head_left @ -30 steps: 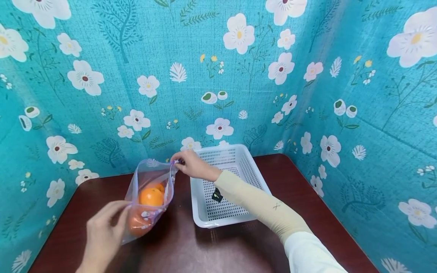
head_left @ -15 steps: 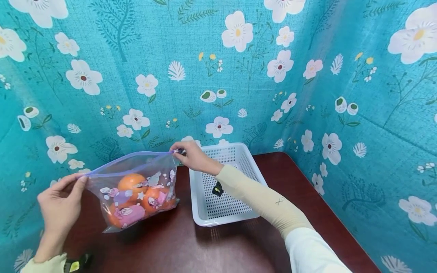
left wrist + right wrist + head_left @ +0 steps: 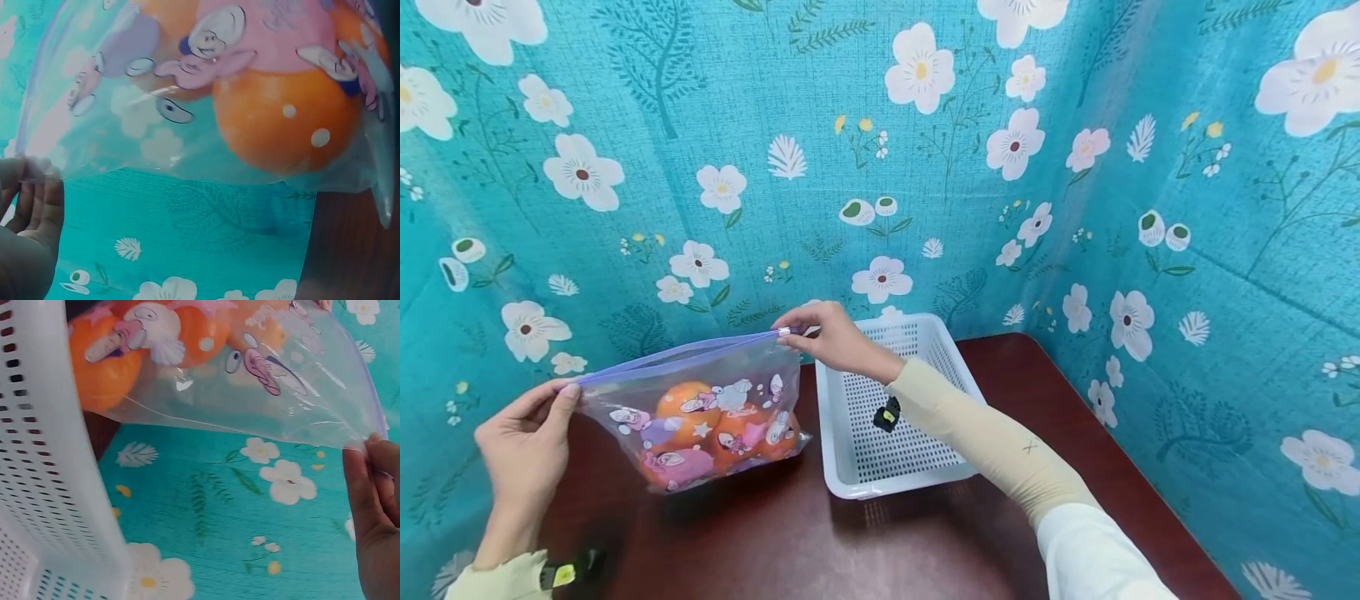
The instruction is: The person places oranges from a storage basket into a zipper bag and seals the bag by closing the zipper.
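Observation:
A clear zip bag (image 3: 752, 358) with purple edging and pink cartoon prints hangs stretched between both hands. Several oranges (image 3: 287, 137) bunch in its lower part, showing through the plastic. My left hand (image 3: 523, 437) pinches the bag's top left corner between thumb and fingers. At the top right corner, my right hand (image 3: 831, 337) pinches the purple edge beside a small white slider (image 3: 784, 332). A narrow gap shows between the two purple strips toward the left. In the right wrist view, thumb and index finger meet at the bag's corner.
To the right of the bag, a white perforated plastic basket (image 3: 842, 487) stands on the dark red table (image 3: 760, 550), partly under the right forearm. A black wrist-worn device (image 3: 887, 414) overlaps the basket. Teal flowered cloth (image 3: 820, 167) surrounds the table's back and sides.
My left hand has moved left and up to the bag's corner. The bag, earlier gaping, is pulled out sideways, its mouth narrowed. The right hand has stayed near the top right corner.

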Demonstrator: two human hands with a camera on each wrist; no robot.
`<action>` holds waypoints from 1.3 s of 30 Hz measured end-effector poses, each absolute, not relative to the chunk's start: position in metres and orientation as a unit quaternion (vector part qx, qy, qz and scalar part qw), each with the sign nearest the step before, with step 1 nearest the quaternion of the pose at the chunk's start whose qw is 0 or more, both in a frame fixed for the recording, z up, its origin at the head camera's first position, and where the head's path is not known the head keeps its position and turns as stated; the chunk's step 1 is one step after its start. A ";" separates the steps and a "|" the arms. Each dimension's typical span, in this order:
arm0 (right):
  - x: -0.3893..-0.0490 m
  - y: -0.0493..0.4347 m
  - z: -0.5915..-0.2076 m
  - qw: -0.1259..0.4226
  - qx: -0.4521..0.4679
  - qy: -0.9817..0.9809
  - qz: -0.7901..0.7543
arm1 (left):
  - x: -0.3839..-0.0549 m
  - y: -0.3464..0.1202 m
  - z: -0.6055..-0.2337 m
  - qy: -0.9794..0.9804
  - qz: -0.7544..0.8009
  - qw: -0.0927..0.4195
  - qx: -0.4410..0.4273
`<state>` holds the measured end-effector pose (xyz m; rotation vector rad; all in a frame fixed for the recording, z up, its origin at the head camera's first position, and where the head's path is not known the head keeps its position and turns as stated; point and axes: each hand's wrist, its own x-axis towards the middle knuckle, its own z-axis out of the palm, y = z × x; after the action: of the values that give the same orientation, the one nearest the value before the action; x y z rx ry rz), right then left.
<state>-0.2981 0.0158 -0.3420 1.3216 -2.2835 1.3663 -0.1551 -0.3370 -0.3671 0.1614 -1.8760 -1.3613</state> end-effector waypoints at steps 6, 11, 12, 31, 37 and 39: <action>-0.302 0.015 -0.357 0.053 0.412 -0.761 0.498 | -0.157 -0.337 -0.370 -0.748 -0.532 0.378 0.122; -0.309 0.014 -0.372 0.044 0.390 -0.756 0.523 | -0.161 -0.327 -0.374 -0.768 -0.510 0.355 0.157; -0.310 0.014 -0.374 0.042 0.383 -0.754 0.532 | -0.163 -0.325 -0.375 -0.767 -0.513 0.352 0.158; -0.310 0.003 -0.397 -0.044 0.340 -0.714 0.611 | -0.175 -0.329 -0.390 -0.750 -0.542 0.330 0.185; -0.313 0.005 -0.390 -0.042 0.358 -0.716 0.597 | -0.176 -0.333 -0.386 -0.756 -0.543 0.300 0.210; -0.313 0.005 -0.388 -0.043 0.358 -0.717 0.596 | -0.176 -0.332 -0.385 -0.761 -0.536 0.299 0.208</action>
<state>-0.3131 0.0054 -0.3880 1.1568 -2.3181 1.9257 -0.1764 -0.3324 -0.3849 0.5530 -2.0214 -1.4244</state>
